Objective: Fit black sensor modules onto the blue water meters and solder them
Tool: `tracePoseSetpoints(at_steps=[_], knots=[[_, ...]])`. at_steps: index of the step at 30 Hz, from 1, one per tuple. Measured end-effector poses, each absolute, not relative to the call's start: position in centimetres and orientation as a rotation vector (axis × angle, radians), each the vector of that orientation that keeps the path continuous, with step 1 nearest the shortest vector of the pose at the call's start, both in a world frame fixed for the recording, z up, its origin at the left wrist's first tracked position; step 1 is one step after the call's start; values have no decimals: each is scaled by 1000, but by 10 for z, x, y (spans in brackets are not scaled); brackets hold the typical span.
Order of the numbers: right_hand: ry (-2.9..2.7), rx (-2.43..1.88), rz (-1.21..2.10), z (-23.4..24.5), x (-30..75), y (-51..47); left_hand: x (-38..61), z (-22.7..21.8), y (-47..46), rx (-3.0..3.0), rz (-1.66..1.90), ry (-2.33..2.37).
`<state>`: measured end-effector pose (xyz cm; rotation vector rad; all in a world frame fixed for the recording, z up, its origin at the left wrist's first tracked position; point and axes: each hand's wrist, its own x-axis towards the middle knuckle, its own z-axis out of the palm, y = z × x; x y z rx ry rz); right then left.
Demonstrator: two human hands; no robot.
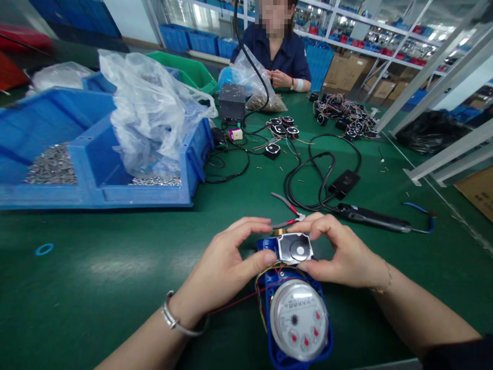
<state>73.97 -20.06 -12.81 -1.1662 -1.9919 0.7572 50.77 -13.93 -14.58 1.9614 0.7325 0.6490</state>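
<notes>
- Water meter [298, 318] with a blue body and a round dial face is lying on the green table [96, 267], close to the near edge, between the two forearms; coloured wires are looping out of its blue housing.
- Small square module [295, 248], white-rimmed with a dark face and a round disc in it, is sitting at the far end of the meter, touching the blue housing.
- Left hand [227, 262] is gripping the left side of the module, thumb pressing at its lower left corner and fingers curling over the far edge; a silver bracelet is showing on that wrist.
- Right hand [341, 254] is pinching the right side of the module, thumb underneath and fingers arching over the top.
- Blue bins [96, 169] are standing well apart at far left, holding small metal parts and a crumpled clear plastic bag [150, 108].
- Red-handled pliers [287, 210] are lying just beyond the fingertips.
- Black electric screwdriver [375, 218] is resting to the right of the pliers, its cable coiling beside it.
- More modules with wires [283, 128] are lying farther back.
- Another person [279, 54] in dark blue is sitting across the table, hands together.
</notes>
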Motion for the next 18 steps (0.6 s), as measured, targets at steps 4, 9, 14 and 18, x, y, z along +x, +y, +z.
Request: tracePoseSetpoints(at_steps=[4, 9, 14, 18], knots=[[-1979, -1176, 662, -118, 723, -189, 511, -145, -144, 1965, 697, 771], [-1993, -1116, 680, -111, 714, -169, 514, -148, -144, 1880, 823, 824], [-2001, -1129, 743, -132, 734, -142, 509, -143, -139, 1691, 983, 868], [-2196, -1439, 502, -170, 746, -124, 497, -133, -131, 1713, 1246, 985]])
